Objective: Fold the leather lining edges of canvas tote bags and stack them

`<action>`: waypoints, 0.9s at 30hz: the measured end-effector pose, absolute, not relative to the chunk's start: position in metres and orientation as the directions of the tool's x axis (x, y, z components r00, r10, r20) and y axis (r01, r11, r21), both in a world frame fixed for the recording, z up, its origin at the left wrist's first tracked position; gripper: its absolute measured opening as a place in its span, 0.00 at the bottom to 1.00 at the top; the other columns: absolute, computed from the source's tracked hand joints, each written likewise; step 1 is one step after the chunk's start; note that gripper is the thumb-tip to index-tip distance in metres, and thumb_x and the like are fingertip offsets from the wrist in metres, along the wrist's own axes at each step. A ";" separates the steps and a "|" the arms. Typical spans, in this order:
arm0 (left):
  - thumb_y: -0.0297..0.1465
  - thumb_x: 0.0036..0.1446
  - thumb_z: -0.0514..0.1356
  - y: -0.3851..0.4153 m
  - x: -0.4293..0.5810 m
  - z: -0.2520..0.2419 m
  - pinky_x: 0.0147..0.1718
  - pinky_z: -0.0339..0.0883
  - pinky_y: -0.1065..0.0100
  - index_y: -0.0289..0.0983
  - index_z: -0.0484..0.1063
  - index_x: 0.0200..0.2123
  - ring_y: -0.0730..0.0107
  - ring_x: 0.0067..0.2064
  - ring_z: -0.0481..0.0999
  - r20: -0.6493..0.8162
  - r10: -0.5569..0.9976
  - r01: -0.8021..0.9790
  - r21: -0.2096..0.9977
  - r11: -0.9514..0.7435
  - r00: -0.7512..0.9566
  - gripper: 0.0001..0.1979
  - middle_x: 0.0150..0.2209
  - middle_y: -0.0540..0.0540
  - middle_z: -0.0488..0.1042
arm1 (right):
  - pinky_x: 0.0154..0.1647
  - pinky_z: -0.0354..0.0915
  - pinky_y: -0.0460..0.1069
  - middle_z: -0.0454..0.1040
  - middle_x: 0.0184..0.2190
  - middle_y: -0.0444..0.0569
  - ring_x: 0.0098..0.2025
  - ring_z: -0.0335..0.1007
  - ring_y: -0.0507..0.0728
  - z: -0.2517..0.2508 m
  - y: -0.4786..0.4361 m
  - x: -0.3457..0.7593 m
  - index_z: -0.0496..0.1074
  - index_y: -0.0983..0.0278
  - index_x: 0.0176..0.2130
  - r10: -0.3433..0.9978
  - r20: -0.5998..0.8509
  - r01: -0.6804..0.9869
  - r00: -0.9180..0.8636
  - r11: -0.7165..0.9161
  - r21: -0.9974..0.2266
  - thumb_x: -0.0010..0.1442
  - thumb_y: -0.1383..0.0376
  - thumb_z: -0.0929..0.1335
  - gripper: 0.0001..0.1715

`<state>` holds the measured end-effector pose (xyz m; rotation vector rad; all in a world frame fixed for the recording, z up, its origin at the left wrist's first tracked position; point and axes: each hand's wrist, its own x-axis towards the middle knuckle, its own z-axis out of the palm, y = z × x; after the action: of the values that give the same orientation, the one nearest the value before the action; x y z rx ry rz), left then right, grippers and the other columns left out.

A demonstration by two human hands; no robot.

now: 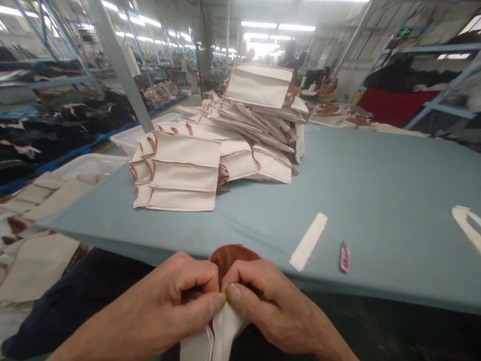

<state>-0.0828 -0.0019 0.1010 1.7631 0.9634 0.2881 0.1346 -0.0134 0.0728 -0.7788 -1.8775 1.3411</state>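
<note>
At the near table edge, both my hands pinch a folded cream fabric piece point(224, 335) with a brown part point(233, 254) showing above the fingers. My left hand point(184, 296) is closed on its left side, thumb pressed against the index finger. Beside it, my right hand point(268, 306) grips the right side, and the two thumb tips nearly touch. The lower end of the piece hangs toward my lap. Whatever lies directly under the fingertips is hidden.
Stacks of cream fabric pieces with brown edging point(184, 175) lie on the blue-green table point(368, 200). Pink thread snips point(344, 258) and a cream strip point(308, 241) rest to the right. White bins point(93, 164) with more pieces stand at left; a metal post point(126, 65) rises behind.
</note>
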 end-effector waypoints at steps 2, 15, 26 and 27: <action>0.36 0.66 0.56 0.001 -0.079 0.096 0.23 0.45 0.70 0.40 0.56 0.24 0.74 0.26 0.52 -0.214 0.742 0.391 0.918 -0.070 0.635 0.19 0.23 0.57 0.53 | 0.36 0.58 0.46 0.65 0.29 0.40 0.31 0.59 0.51 0.071 -0.010 0.135 0.65 0.61 0.30 0.792 0.209 0.035 -0.573 0.279 -0.960 0.72 0.64 0.64 0.16; 0.36 0.57 0.59 0.018 -0.085 0.100 0.29 0.55 0.72 0.38 0.72 0.31 0.70 0.31 0.63 -0.341 0.698 0.553 0.828 -0.094 0.629 0.07 0.29 0.54 0.65 | 0.28 0.54 0.45 0.67 0.28 0.40 0.28 0.57 0.50 0.047 -0.004 0.148 0.72 0.63 0.36 0.857 0.042 0.123 -0.514 0.123 -0.985 0.70 0.59 0.67 0.13; 0.31 0.59 0.60 0.027 -0.082 0.097 0.27 0.53 0.73 0.38 0.70 0.31 0.73 0.29 0.60 -0.328 0.741 0.575 0.813 -0.094 0.585 0.05 0.27 0.57 0.61 | 0.30 0.54 0.46 0.64 0.25 0.38 0.28 0.55 0.50 0.044 0.016 0.131 0.68 0.63 0.31 0.884 0.119 0.010 -0.452 0.138 -0.990 0.71 0.53 0.67 0.21; 0.32 0.61 0.59 0.027 -0.082 0.096 0.27 0.53 0.73 0.38 0.70 0.30 0.73 0.29 0.60 -0.311 0.753 0.582 0.805 -0.116 0.580 0.07 0.26 0.57 0.61 | 0.30 0.55 0.46 0.65 0.25 0.39 0.28 0.56 0.50 0.044 0.016 0.130 0.69 0.63 0.32 0.886 0.123 0.003 -0.447 0.139 -0.990 0.71 0.53 0.67 0.20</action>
<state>-0.0820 0.0273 0.0965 1.8019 1.0924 0.2119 0.1298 0.0165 0.0440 -0.8773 -1.6275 1.4131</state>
